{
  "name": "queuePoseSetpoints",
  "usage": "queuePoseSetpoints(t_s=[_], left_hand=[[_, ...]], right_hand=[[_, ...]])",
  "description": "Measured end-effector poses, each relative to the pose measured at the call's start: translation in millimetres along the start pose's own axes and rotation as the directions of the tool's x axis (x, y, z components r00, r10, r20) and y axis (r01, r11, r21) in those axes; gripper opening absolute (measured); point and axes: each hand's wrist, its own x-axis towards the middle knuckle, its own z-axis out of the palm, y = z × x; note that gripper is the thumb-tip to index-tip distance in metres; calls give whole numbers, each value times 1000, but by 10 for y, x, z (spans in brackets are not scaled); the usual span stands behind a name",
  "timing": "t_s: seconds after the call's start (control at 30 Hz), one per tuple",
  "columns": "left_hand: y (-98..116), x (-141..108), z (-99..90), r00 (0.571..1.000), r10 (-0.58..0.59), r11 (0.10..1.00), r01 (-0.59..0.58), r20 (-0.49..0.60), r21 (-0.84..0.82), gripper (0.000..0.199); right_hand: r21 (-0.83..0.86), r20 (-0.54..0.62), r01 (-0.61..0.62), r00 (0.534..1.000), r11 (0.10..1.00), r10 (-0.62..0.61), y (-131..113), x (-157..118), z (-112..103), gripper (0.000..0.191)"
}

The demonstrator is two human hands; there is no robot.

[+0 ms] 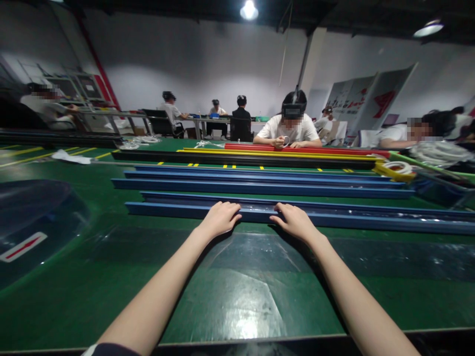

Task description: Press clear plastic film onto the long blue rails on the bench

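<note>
A long blue channel profile (170, 208) lies across the green table (148, 306), its right end running out of view. My left hand (221, 216) rests on its near edge, fingers over the rim and thumb on the near side. To the right, my right hand (293, 218) grips the same edge, fingertips curled over it and thumb in front. A strip of clear film (378, 254) lies flat on the table between the profile and me. Behind the profile lie other blue profiles (222, 187), parallel to it.
Black (156, 158), yellow (208, 151) and red profiles (252, 147) lie farther back, with a person (285, 128) behind them. A clear plastic sheet with a red-arrow label (24, 247) is at left. A yellow tray (393, 170) stands at right.
</note>
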Motion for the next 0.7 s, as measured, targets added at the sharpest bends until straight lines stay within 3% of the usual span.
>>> queuePoseSetpoints(t_s=[0.3, 0.7], left_hand=[[-3, -11, 36, 998, 20, 996, -25, -60, -80, 23], [7, -11, 23, 999, 2, 998, -4, -38, -67, 27]], right_hand=[[34, -51, 127, 991, 991, -125, -17, 54, 49, 34], [14, -80, 140, 987, 990, -139, -22, 73, 106, 36]])
